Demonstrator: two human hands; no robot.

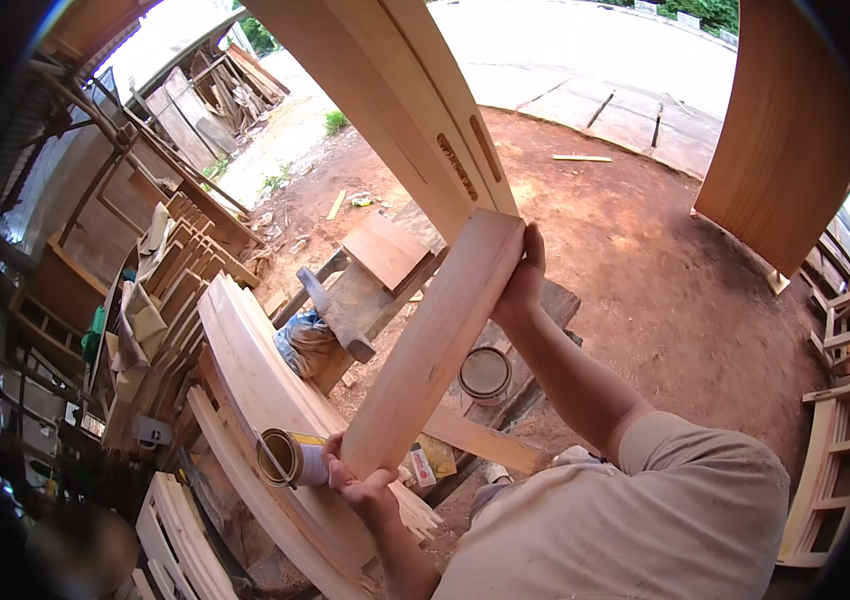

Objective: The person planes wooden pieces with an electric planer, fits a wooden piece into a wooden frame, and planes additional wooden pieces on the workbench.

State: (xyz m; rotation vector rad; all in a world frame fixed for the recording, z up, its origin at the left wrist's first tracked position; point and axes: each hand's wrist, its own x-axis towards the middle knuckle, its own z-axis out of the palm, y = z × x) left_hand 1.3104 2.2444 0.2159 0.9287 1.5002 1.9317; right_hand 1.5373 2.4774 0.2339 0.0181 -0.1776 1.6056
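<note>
A thick, pale wooden board [435, 340] slants across the middle of the view, held up at both ends. My right hand [522, 280] wraps round the edge of its far end. At the near end, my left hand [365, 490] has its fingers closed about the lower corner. The board's far end touches or overlaps a tall wooden piece [415, 110] with slots cut in it; I cannot tell whether they are in contact. Close to my left hand is an open tin [290, 458]. Another round tin [485, 373] stands beneath my right forearm.
A workbench holds a flat wood piece [385, 248], a hammer-like wooden tool [333, 312] and a crumpled cloth [305, 343]. Long curved boards [265, 350] lie at left. A large panel [790, 140] stands at right, with wooden frames [833, 475] below it.
</note>
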